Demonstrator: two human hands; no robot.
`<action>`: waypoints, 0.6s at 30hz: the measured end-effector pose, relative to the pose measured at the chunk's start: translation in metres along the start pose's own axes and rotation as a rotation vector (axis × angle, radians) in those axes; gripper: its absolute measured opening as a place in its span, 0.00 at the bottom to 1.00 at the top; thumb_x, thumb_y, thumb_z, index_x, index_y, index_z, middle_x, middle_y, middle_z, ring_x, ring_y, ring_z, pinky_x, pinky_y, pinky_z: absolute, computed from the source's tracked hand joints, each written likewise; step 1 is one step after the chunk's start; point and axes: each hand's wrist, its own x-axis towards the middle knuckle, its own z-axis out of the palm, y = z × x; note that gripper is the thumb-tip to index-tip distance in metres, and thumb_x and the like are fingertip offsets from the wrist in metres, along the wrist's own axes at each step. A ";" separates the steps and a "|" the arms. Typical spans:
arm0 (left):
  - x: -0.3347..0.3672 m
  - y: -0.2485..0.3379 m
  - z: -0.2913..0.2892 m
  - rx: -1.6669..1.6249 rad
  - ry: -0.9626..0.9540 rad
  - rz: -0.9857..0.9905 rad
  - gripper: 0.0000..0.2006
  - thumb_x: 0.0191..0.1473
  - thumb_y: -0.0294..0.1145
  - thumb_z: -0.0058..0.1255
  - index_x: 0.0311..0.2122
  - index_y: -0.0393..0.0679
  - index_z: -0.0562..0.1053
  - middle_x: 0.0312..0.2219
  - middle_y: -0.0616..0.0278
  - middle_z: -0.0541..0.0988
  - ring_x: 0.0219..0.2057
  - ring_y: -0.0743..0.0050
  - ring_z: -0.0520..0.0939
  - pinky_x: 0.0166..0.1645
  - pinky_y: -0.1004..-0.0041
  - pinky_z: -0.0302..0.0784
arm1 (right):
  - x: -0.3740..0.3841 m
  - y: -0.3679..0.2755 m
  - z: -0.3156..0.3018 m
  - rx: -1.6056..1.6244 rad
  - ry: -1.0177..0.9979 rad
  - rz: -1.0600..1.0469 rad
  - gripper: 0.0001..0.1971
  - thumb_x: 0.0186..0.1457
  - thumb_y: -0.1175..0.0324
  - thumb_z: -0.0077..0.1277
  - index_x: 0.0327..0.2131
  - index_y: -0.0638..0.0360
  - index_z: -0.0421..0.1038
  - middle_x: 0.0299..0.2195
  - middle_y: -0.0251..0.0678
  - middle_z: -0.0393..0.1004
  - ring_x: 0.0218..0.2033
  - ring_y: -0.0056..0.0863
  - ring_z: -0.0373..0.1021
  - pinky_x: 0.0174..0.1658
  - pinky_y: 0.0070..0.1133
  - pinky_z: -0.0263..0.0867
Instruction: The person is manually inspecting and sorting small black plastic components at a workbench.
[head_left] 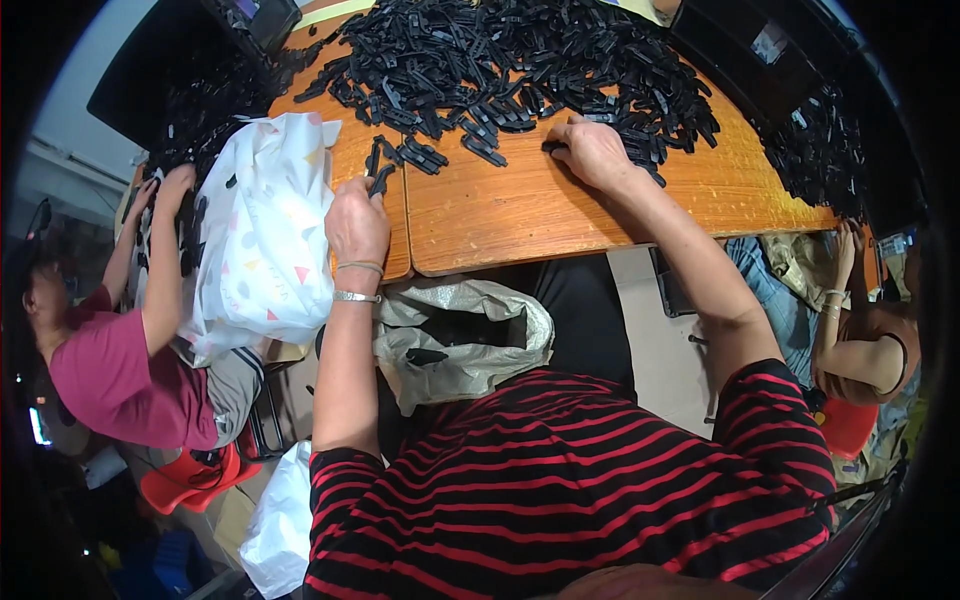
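A large heap of small, elongated black plastic pieces (470,60) covers the far part of the wooden table. My left hand (357,225) is closed at the table's near edge, with a black plastic piece (380,180) sticking up from its fingers. Its exact kind is too small to tell. On the right, my right hand (594,156) rests at the near edge of the heap, its fingertips pinched on a dark piece (551,147) that is mostly hidden. Between my hands lie a few loose pieces (484,148) and a short row of them (423,155).
An open woven sack (470,377) sits at my lap below the table (500,225). A white patterned plastic bag (262,235) stands left of my left hand. One person (130,370) works at the left, another (868,355) at the right, by more black pieces (815,150).
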 end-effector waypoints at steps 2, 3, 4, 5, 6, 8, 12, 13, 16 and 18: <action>-0.005 -0.004 -0.004 -0.025 0.029 0.003 0.10 0.46 0.24 0.57 0.36 0.37 0.76 0.29 0.51 0.79 0.32 0.56 0.80 0.38 0.65 0.75 | -0.012 -0.011 -0.006 0.088 -0.034 -0.066 0.11 0.49 0.69 0.56 0.38 0.54 0.76 0.33 0.44 0.70 0.34 0.45 0.71 0.38 0.32 0.68; -0.009 -0.005 -0.007 -0.230 0.035 -0.072 0.10 0.48 0.23 0.56 0.37 0.36 0.76 0.29 0.55 0.79 0.31 0.63 0.80 0.37 0.69 0.75 | -0.016 -0.023 -0.011 0.108 -0.036 -0.095 0.11 0.50 0.69 0.55 0.40 0.53 0.76 0.32 0.43 0.69 0.34 0.44 0.70 0.37 0.33 0.67; -0.012 -0.006 -0.009 -0.436 0.042 -0.146 0.09 0.49 0.21 0.54 0.39 0.35 0.76 0.29 0.59 0.80 0.30 0.70 0.80 0.36 0.73 0.75 | -0.018 -0.036 -0.017 0.153 -0.047 -0.102 0.11 0.50 0.69 0.55 0.40 0.53 0.76 0.32 0.43 0.68 0.34 0.44 0.70 0.38 0.33 0.67; -0.016 -0.008 -0.010 -0.680 -0.017 -0.169 0.10 0.53 0.20 0.51 0.41 0.34 0.75 0.29 0.63 0.79 0.29 0.79 0.78 0.34 0.80 0.74 | -0.022 -0.053 -0.026 0.239 -0.025 -0.138 0.12 0.50 0.69 0.56 0.40 0.53 0.76 0.31 0.43 0.69 0.34 0.44 0.70 0.38 0.33 0.67; -0.020 -0.005 -0.010 -0.680 -0.019 -0.170 0.10 0.53 0.20 0.51 0.41 0.34 0.75 0.29 0.63 0.79 0.29 0.79 0.78 0.34 0.80 0.74 | -0.026 -0.067 -0.030 0.326 -0.005 -0.169 0.12 0.50 0.69 0.56 0.41 0.53 0.75 0.31 0.43 0.69 0.34 0.44 0.70 0.38 0.34 0.67; -0.028 0.008 -0.010 -1.066 -0.193 -0.327 0.09 0.54 0.20 0.50 0.41 0.33 0.75 0.30 0.61 0.79 0.29 0.79 0.78 0.34 0.81 0.74 | -0.026 -0.093 -0.027 0.403 0.084 -0.316 0.14 0.49 0.70 0.57 0.42 0.54 0.74 0.31 0.43 0.69 0.32 0.45 0.70 0.35 0.33 0.67; -0.033 0.057 -0.032 -1.406 -0.319 -0.449 0.09 0.54 0.20 0.50 0.41 0.31 0.74 0.32 0.61 0.80 0.29 0.81 0.80 0.37 0.84 0.75 | -0.027 -0.128 -0.022 0.460 0.277 -0.410 0.16 0.49 0.72 0.57 0.44 0.51 0.71 0.29 0.38 0.70 0.28 0.41 0.71 0.27 0.30 0.69; -0.034 0.058 -0.033 -1.448 -0.336 -0.451 0.11 0.53 0.19 0.52 0.43 0.31 0.73 0.33 0.60 0.80 0.31 0.81 0.80 0.39 0.83 0.76 | -0.028 -0.129 -0.023 0.461 0.275 -0.411 0.16 0.49 0.72 0.57 0.44 0.51 0.71 0.29 0.38 0.70 0.28 0.41 0.71 0.27 0.30 0.69; -0.039 0.061 -0.039 -1.488 -0.328 -0.378 0.13 0.51 0.18 0.54 0.44 0.31 0.72 0.35 0.60 0.79 0.34 0.81 0.79 0.41 0.83 0.75 | -0.030 -0.135 -0.023 0.390 0.234 -0.392 0.17 0.49 0.72 0.57 0.44 0.50 0.71 0.28 0.37 0.71 0.28 0.40 0.71 0.27 0.30 0.69; -0.044 0.065 -0.038 -1.467 -0.295 -0.359 0.14 0.50 0.17 0.54 0.44 0.31 0.71 0.36 0.60 0.78 0.36 0.81 0.78 0.43 0.82 0.75 | -0.029 -0.139 -0.021 0.465 0.258 -0.413 0.18 0.48 0.72 0.57 0.45 0.50 0.70 0.27 0.37 0.70 0.28 0.40 0.71 0.27 0.30 0.69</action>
